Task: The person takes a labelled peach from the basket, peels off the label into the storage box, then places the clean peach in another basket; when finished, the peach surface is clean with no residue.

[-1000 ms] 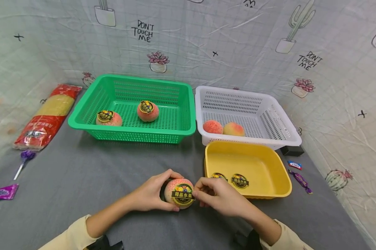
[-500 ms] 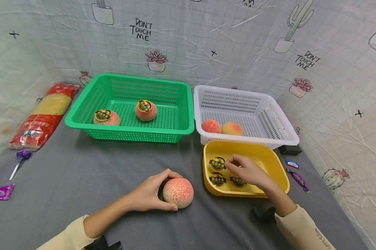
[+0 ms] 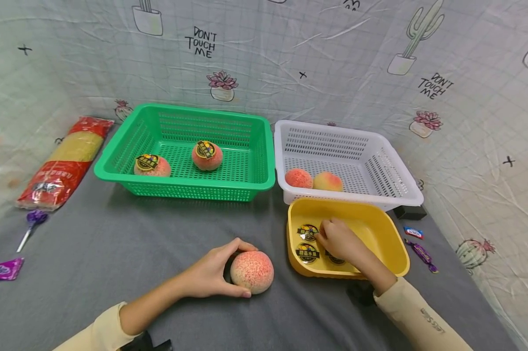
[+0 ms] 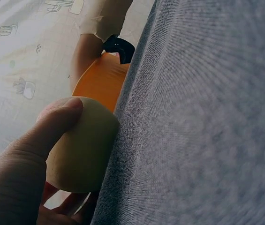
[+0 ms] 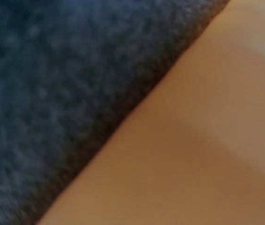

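My left hand (image 3: pixel 234 270) grips a speckled pink peach (image 3: pixel 256 272) that rests on the grey cloth, thumb below and fingers over the top. In the left wrist view the thumb (image 4: pixel 52 126) lies on the peach (image 4: pixel 83 152). My right hand (image 3: pixel 322 236) reaches into the yellow tray (image 3: pixel 378 226), its curled fingers at the edge of a round dark sticker (image 3: pixel 306 231). A second sticker (image 3: pixel 306 252) lies nearer, and a third (image 3: pixel 336 259) is half hidden under the hand. The right wrist view is a blur of grey cloth and yellow wall.
A green basket (image 3: pixel 127 158) holds two stickered peaches (image 3: pixel 207 155). A white basket (image 3: pixel 395 168) holds two bare peaches (image 3: pixel 299 178). A noodle packet (image 3: pixel 66 161), a lollipop (image 3: pixel 32 224) and a purple sweet (image 3: pixel 2 269) lie left. Sweets (image 3: pixel 417 243) lie right of the tray.
My right hand peeled the sticker off the held peach and carried it right into the yellow tray, where it lies as a third sticker. The left hand kept the peach still.
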The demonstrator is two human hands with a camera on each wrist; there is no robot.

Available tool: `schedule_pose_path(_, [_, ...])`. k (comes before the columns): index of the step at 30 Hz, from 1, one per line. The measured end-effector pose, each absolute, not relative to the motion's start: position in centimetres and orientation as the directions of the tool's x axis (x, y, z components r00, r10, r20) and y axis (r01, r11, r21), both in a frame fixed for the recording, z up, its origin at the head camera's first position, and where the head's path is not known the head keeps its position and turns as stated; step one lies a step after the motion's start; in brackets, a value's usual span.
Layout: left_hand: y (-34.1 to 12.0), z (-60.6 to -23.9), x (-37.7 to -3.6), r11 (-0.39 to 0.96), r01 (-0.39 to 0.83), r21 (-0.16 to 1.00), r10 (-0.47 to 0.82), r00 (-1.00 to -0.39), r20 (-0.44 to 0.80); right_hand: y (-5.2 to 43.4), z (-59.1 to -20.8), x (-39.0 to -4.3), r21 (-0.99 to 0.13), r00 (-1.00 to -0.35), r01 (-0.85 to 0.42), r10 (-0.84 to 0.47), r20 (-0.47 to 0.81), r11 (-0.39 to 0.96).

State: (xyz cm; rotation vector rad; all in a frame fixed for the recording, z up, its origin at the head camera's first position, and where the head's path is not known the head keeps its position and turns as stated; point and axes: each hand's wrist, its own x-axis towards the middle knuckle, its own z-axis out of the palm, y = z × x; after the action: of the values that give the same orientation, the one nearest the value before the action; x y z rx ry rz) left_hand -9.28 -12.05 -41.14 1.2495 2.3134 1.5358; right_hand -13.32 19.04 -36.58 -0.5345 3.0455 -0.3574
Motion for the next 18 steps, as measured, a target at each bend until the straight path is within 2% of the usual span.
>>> schedule_pose_path(4, [-12.0, -41.2, -9.3, 0.157, 0.569, 0.807, 0.671, -0.661, 0.335, 18.9, -36.5, -13.2, -0.156, -0.936, -0.352, -0.344, 0.074, 0.923])
schedule_pose_path(7, [-12.0, -41.1, -9.3, 0.160, 0.566, 0.809, 0.673, -0.662, 0.330, 18.8, -36.3, -13.2, -0.175, -0.942, -0.332, -0.317, 0.110, 0.927])
schedule_pose_path(10, [-12.0, -41.0, -9.3, 0.171, 0.572, 0.803, 0.678, -0.659, 0.325, 18.7, -35.8, -13.1, -0.277, -0.942, -0.330, -0.293, 0.166, 0.903])
schedule_pose_path(12, [-12.1, -40.8, -9.3, 0.183, 0.589, 0.787, 0.687, -0.650, 0.326, 18.5, -35.6, -12.9, -0.364, -0.923, -0.378, -0.314, 0.223, 0.851])
schedule_pose_path(18, [-13.1, -38.6, -10.2, 0.244, 0.648, 0.721, 0.710, -0.626, 0.323, 16.6, -34.9, -11.4, -0.553, -0.780, -0.624, -0.478, 0.404, 0.552])
